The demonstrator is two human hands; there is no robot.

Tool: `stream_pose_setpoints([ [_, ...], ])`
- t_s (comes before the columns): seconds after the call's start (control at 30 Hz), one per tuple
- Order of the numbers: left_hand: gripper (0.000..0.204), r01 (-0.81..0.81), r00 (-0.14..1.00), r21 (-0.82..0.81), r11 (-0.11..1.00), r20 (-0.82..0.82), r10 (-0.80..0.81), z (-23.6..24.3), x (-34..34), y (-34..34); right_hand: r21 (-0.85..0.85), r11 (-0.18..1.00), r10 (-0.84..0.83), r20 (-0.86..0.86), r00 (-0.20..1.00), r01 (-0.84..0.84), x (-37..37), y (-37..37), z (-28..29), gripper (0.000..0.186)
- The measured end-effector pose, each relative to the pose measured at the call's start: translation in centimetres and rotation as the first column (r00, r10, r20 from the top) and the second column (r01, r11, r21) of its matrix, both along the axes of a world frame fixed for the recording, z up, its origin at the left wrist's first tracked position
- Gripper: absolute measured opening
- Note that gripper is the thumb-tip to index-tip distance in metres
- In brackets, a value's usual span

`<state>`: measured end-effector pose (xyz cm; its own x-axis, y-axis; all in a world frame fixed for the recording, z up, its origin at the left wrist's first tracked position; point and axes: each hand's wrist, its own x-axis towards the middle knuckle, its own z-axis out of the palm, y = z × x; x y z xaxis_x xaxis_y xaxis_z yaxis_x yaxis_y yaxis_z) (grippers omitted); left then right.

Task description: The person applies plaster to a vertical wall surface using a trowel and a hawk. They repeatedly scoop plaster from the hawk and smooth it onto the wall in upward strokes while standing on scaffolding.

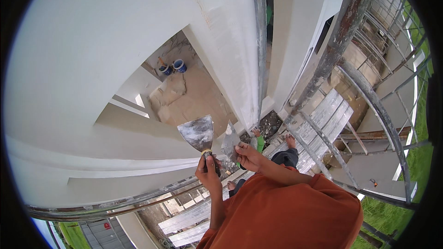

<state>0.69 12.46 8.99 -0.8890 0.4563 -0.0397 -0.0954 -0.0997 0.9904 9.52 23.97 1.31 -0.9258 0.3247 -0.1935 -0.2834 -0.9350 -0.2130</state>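
My left hand [210,174] is closed round the handle of a wide putty knife [197,132], blade up, with white and grey smears across the metal. Beside it, a little to the right, my right hand [249,157] pinches a smaller flat metal scraper blade [230,142] between thumb and fingers. This blade is also stained whitish and points upward. The two blades are close but apart. Both tools are held in front of my orange shirt [290,212], and neither touches the wall.
Below me are whitish scaffold planks [323,127], with a bare foot [290,141] on them. A green sleeve [260,144] of another person shows lower down. Scaffold pipes [323,67] rise at right. A white wall [106,41] has an opening; blue buckets [179,66] stand on the floor beyond.
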Motion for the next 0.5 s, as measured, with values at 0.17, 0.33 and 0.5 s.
stream_pose_setpoints([
  [0.17, 0.024, 0.100, 0.994, -0.034, 0.994, 0.035, -0.099, -0.3, 1.0, -0.6, 0.014, 0.993, 0.121, -0.222, 0.967, -0.121, -1.5, 1.3, 0.9, 0.016],
  [0.33, 0.024, 0.114, 0.993, -0.093, 0.989, -0.016, -0.116, -0.4, 1.0, -2.0, 0.099, 0.976, -0.155, -0.314, 0.937, 0.195, 0.1, 8.8, 6.3, 0.013],
  [0.5, 0.031, -0.141, 0.949, -0.193, 0.971, -0.305, 0.077, -1.0, 0.5, -1.9, 0.153, 0.970, -0.182, -0.063, 0.981, 0.190, 2.4, 7.4, 2.7, 0.012],
])
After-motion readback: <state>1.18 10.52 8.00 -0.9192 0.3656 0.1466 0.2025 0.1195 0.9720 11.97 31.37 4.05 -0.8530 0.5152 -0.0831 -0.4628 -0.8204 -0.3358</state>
